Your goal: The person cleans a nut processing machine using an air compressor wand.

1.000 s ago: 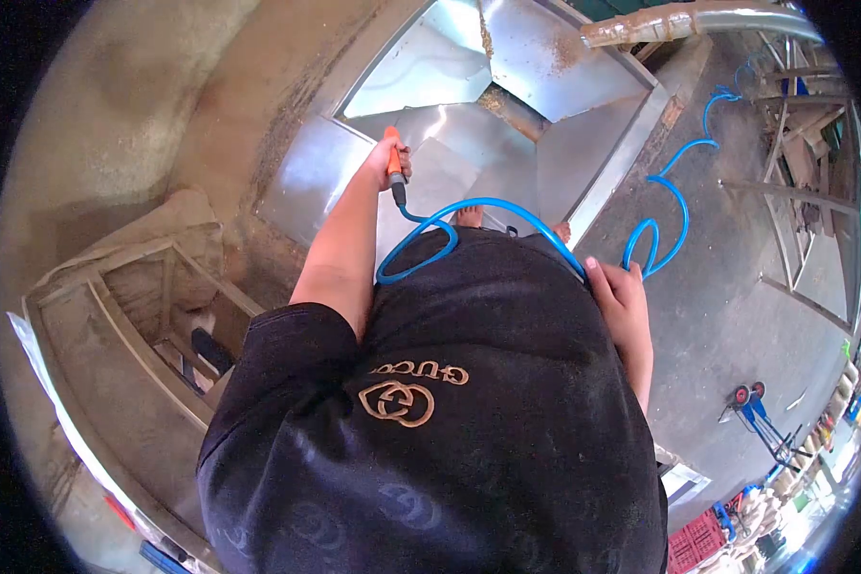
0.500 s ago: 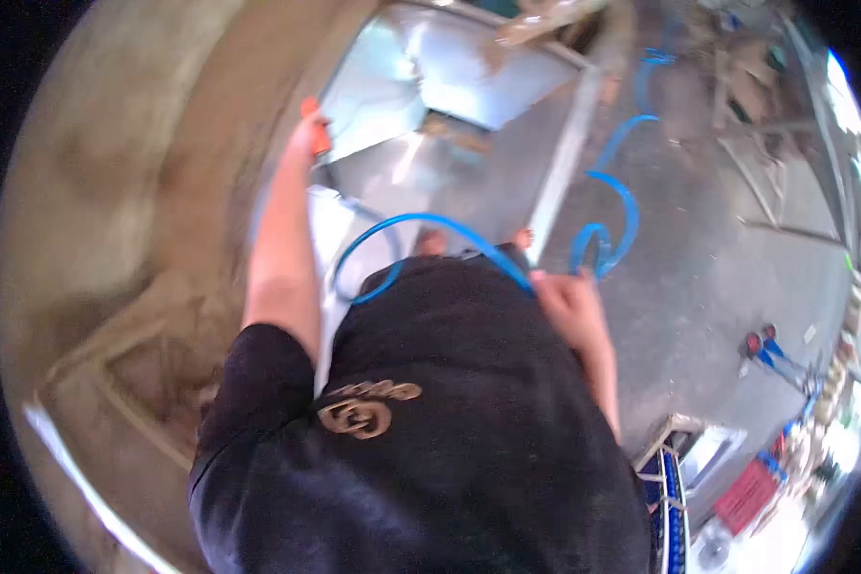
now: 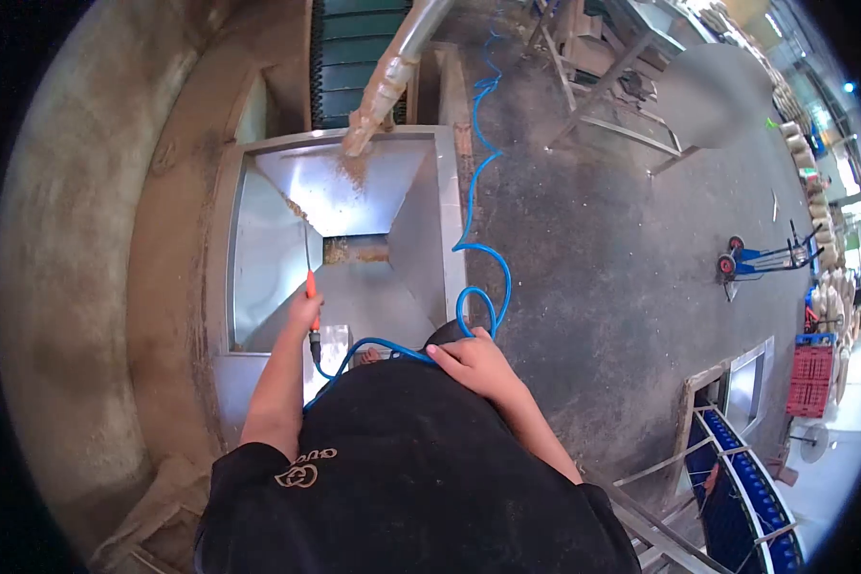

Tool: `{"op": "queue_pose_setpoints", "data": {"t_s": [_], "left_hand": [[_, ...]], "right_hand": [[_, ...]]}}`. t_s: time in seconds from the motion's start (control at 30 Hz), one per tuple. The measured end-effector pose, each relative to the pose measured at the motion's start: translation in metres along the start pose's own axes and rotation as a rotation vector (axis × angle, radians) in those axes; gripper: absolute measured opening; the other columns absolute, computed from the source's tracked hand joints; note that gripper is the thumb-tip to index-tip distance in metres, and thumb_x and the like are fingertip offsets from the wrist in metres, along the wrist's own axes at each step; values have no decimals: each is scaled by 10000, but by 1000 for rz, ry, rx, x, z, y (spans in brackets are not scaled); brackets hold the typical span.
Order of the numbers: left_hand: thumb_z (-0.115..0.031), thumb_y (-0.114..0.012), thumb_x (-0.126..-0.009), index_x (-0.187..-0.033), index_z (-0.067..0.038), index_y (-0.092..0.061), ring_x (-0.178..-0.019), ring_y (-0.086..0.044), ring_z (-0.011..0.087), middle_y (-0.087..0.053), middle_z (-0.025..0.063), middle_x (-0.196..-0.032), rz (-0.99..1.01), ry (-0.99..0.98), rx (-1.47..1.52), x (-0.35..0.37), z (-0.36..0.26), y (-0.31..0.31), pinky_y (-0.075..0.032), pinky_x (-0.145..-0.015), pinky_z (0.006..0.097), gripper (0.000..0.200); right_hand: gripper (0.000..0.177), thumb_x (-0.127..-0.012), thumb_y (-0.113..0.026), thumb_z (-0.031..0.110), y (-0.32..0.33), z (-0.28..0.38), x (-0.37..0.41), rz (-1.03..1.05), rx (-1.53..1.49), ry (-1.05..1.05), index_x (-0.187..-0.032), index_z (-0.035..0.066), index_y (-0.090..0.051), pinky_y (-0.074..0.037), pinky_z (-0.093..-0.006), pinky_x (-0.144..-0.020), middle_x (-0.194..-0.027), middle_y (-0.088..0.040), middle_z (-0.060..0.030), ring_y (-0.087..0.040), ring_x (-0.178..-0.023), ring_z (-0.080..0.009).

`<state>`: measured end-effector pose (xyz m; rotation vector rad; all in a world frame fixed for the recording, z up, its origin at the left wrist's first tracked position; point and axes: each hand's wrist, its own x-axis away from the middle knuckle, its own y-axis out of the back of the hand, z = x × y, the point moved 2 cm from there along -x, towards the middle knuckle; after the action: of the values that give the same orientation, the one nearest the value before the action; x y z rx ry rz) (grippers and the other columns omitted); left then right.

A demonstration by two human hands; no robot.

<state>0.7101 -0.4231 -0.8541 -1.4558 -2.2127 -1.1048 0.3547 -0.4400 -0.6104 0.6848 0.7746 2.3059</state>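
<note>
My left hand (image 3: pixel 303 312) is closed around an orange air blow gun (image 3: pixel 311 285). The gun's thin nozzle points away from me, over the left wall of a metal hopper (image 3: pixel 445 191). From the gun's lower end a blue air hose (image 3: pixel 388 345) loops across my front. My right hand (image 3: pixel 476 364) grips that hose at my waist; its fingertips are partly hidden. Brown residue (image 3: pixel 353 170) clings to the hopper's far wall, below a pipe wrapped in clear plastic (image 3: pixel 387 84). More residue lies along the slot (image 3: pixel 356 251) at the bottom.
The hose runs in loose coils over the concrete floor (image 3: pixel 593 287) to my right. Beyond it stand a metal frame (image 3: pixel 612 129) and a blue hand truck (image 3: pixel 765 260). Red crates (image 3: pixel 809 378) and a blue conveyor (image 3: pixel 748 497) are at lower right. A dusty wall (image 3: pixel 77 239) rises on the left.
My view has turned and sharpened, bringing the whole hopper into sight. My left hand has come lower with the blow gun, and my right hand is closer to my body's middle, still on the hose.
</note>
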Motion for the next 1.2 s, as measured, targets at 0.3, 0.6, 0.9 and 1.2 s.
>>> {"op": "queue_pose_setpoints", "data": {"t_s": [0.3,0.6,0.9,1.2], "left_hand": [[-278,-549,-780,-786,-42,-529,-587,-488,170,-510,52,-674,-142,218,296,-54,-7,-41,-406,-522,316,237],[-217,-528,-705,-645,-68,-499,-471,-446,161,-454,45,-578,-143,230,514,-15,-100,-80,-382,-423,299,164],[-184,-537,-704,-727,-65,-467,-475,-443,158,-425,27,-596,-190,248,626,-24,-176,-119,-419,-445,330,140],[-222,-573,-646,-708,-80,-524,-523,-463,151,-467,31,-609,-13,220,343,-120,-244,-296,-402,-491,307,163]], "right_hand": [[436,-889,-419,380,63,-84,15,-77,-107,-97,-682,49,-615,-317,-435,-830,-662,-589,-148,-554,-694,-326],[436,-900,-441,313,131,-178,45,-123,-227,-184,-589,12,-492,-282,-424,-893,-505,-467,-129,-478,-539,-315],[423,-898,-454,309,195,-226,22,-41,-202,-126,-595,15,-483,-302,-395,-862,-501,-447,-125,-435,-508,-300],[427,-913,-439,328,276,-345,74,-156,-324,-406,-613,26,-472,-269,-372,-922,-512,-393,-74,-378,-548,-191]]}}
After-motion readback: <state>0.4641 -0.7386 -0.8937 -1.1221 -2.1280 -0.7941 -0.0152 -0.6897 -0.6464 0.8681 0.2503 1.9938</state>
